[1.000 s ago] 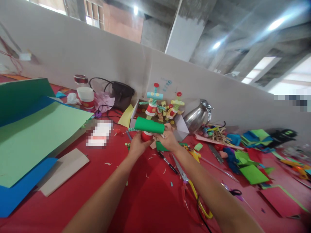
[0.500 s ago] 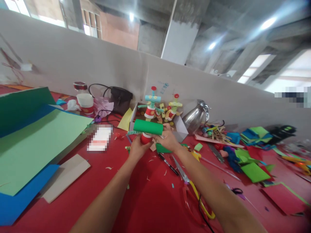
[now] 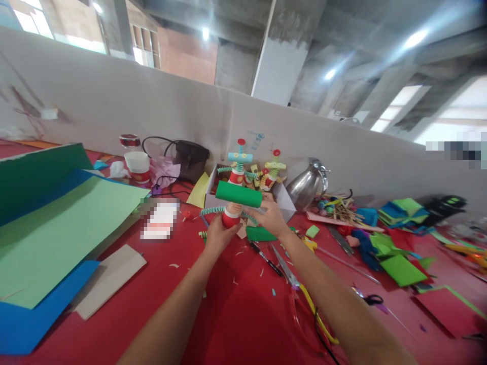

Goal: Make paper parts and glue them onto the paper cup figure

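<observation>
I hold a paper-craft figure above the red table (image 3: 236,314). Its body is a small red and white cup (image 3: 231,216) with curly green paper arms, and my left hand (image 3: 217,234) is closed around that cup from below. A green paper roll (image 3: 239,194) lies across the top as a head. My right hand (image 3: 271,218) grips the roll's right end with its fingers closed. Behind the hands, an open white box (image 3: 283,198) holds two finished figures (image 3: 239,167) of the same kind.
Large green and blue paper sheets (image 3: 57,223) lie at the left, with brown card (image 3: 110,279) beside them. Yellow-handled scissors (image 3: 304,294) and a pen (image 3: 266,258) lie near my right arm. A steel kettle (image 3: 308,185), a black bag (image 3: 188,159), a paper cup (image 3: 137,166) and paper scraps (image 3: 399,238) stand behind.
Both hands have lifted the figure slightly and tilted the green roll; the curly arms under it show more. The camera has shifted a little.
</observation>
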A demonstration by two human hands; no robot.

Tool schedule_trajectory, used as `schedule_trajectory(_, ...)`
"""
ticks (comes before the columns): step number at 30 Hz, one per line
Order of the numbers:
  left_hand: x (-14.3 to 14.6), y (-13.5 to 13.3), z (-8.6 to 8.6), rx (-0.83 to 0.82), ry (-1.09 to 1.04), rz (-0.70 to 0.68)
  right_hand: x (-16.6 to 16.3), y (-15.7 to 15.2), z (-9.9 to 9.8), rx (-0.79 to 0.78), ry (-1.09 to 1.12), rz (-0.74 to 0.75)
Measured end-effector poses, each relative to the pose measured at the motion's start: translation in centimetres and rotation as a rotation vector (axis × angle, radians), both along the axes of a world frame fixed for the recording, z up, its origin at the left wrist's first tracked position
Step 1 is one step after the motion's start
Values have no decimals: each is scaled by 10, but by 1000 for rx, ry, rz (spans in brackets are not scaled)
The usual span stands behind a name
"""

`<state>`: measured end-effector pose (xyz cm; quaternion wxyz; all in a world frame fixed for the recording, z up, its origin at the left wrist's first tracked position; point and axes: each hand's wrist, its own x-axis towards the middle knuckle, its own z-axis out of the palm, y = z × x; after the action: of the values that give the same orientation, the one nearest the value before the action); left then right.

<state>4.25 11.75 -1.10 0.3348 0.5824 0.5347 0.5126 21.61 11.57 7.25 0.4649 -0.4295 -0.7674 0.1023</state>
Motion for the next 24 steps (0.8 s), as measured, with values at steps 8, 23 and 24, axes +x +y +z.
schedule_trajectory(8, 0, 1, 1, -21, -10, -6, 2, 1, -4, -70, 147, -65)
schedule_trajectory(23, 2, 2, -2, -4, -46, -37, -3, 4, 1, -326, 555, 104)
schedule_trajectory(24, 2, 2, -2, 0, -59, -37, -5, 5, 2, -346, 554, 138)
